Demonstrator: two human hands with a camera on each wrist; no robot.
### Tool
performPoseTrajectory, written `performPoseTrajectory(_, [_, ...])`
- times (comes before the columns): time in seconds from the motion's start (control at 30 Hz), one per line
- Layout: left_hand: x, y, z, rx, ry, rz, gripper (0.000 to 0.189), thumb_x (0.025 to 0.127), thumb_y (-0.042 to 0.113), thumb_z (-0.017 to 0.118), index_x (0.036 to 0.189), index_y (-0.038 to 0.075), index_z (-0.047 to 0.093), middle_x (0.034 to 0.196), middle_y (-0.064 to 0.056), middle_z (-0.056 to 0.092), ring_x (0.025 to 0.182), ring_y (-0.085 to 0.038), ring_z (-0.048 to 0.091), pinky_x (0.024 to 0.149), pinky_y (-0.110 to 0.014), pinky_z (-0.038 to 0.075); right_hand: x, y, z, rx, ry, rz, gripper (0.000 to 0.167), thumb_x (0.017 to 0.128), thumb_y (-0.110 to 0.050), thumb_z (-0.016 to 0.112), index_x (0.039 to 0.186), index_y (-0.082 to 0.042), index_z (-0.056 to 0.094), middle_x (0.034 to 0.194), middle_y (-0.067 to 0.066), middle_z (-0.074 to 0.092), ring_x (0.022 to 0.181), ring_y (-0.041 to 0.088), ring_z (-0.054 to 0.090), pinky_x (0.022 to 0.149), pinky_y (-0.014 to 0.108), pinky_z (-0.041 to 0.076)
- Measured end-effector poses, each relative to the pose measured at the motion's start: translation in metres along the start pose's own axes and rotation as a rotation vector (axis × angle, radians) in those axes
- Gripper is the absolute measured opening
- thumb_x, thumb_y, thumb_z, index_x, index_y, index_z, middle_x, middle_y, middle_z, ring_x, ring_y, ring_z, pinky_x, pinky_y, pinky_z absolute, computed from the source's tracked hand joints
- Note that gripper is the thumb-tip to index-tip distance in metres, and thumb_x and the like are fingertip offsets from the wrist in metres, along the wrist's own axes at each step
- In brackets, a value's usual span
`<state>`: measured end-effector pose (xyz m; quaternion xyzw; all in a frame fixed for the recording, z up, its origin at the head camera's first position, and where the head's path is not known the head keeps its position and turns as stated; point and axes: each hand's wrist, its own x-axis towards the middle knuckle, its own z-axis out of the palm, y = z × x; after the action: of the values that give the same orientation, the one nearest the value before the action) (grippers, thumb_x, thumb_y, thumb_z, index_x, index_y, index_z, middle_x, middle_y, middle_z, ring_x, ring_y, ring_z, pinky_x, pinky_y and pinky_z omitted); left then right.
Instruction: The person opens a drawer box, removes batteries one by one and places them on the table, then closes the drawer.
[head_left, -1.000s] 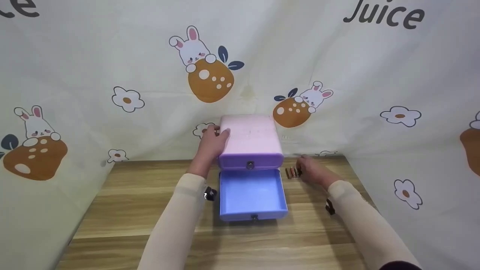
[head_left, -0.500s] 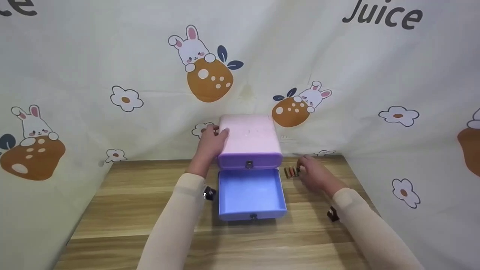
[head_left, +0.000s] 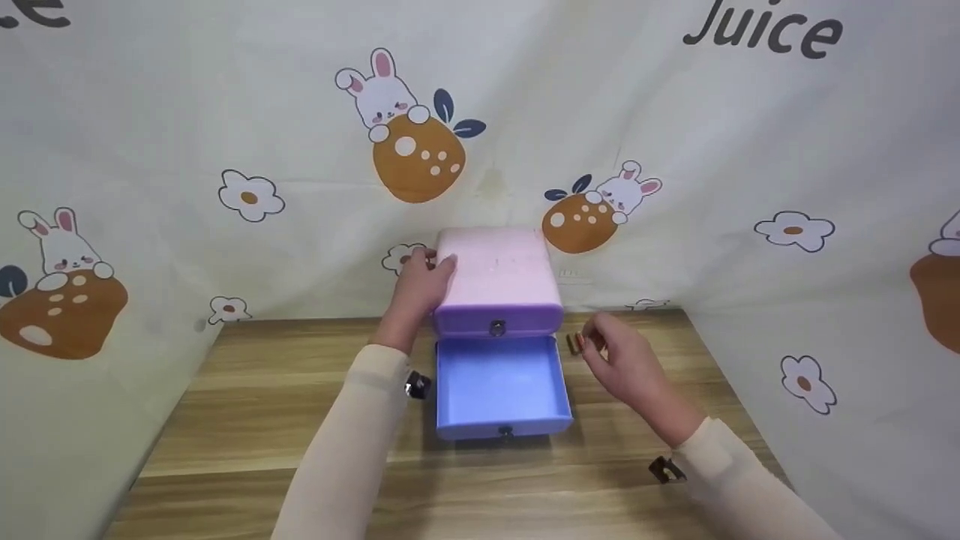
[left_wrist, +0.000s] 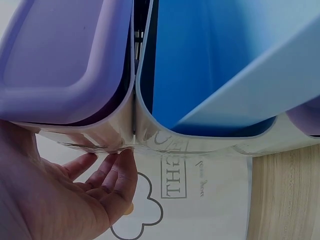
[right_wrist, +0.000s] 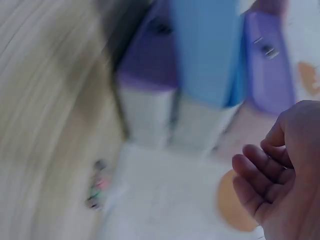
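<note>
L hand [head_left: 420,289] gripping pink cabinet [head_left: 499,270], R hand [head_left: 624,360] loosely curled nr sm. cylinders [head_left: 571,344], blue drawer [head_left: 504,382] out

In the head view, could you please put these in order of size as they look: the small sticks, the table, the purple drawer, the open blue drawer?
1. table
2. open blue drawer
3. purple drawer (only its front shows)
4. small sticks, clearly the smallest
</note>
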<state>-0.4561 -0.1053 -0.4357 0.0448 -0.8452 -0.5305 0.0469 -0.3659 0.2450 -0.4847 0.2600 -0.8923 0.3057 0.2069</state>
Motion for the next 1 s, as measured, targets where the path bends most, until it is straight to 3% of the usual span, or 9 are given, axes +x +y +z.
performPoseTrajectory(0.23, [0.0, -0.001, -0.002, 0.009, 0.002, 0.009, 0.068, 0.111, 0.051, 0.057, 0.157, 0.002, 0.047, 0.152, -0.023, 0.058, 0.143, -0.037, 0.055, 0.12, -0.051, 0.044, -0.024, -0.051, -0.001, 0.053, 0.065, -0.281, 0.016, 0.093, 0.002, 0.074, 0.1, -0.011, 0.068, 0.09, -0.005, 0.067, 0.081, 0.011, 0.064, 0.07, 0.031, 0.06])
performPoseTrajectory(0.37, [0.0, 0.0, -0.002, 0.007, -0.006, -0.003, 0.07, 0.111, 0.052, 0.057, 0.158, 0.002, 0.046, 0.155, -0.023, 0.057, 0.145, -0.038, 0.054, 0.121, -0.052, 0.043, -0.046, -0.074, 0.014, 0.043, 0.027, -0.431, 0.016, 0.092, -0.003, 0.077, 0.101, -0.012, 0.068, 0.091, -0.006, 0.067, 0.08, 0.01, 0.063, 0.07, 0.027, 0.057])
performPoseTrajectory(0.47, [-0.001, 0.001, -0.001, 0.003, -0.01, -0.007, 0.07, 0.111, 0.052, 0.057, 0.159, 0.002, 0.045, 0.156, -0.023, 0.056, 0.146, -0.038, 0.053, 0.121, -0.052, 0.043, -0.062, -0.083, 0.028, 0.015, -0.021, -0.49, 0.017, 0.091, -0.007, 0.08, 0.102, -0.013, 0.068, 0.09, -0.008, 0.066, 0.079, 0.008, 0.062, 0.071, 0.026, 0.055])
performPoseTrajectory(0.67, [-0.001, 0.001, -0.001, -0.007, -0.013, -0.008, 0.069, 0.111, 0.051, 0.057, 0.158, 0.002, 0.046, 0.156, -0.024, 0.056, 0.146, -0.038, 0.053, 0.122, -0.051, 0.043, -0.082, -0.085, 0.049, -0.063, -0.101, -0.454, 0.02, 0.091, -0.013, 0.083, 0.105, -0.014, 0.07, 0.092, -0.01, 0.069, 0.081, 0.008, 0.065, 0.075, 0.032, 0.058])
performPoseTrajectory(1.0, [-0.002, 0.002, -0.001, 0.014, -0.006, -0.006, 0.07, 0.111, 0.053, 0.056, 0.159, 0.003, 0.046, 0.155, -0.022, 0.056, 0.145, -0.037, 0.053, 0.121, -0.052, 0.042, -0.093, -0.09, 0.062, -0.178, -0.251, -0.363, 0.025, 0.097, -0.022, 0.079, 0.119, -0.011, 0.075, 0.103, -0.002, 0.078, 0.091, 0.016, 0.075, 0.078, 0.038, 0.062])
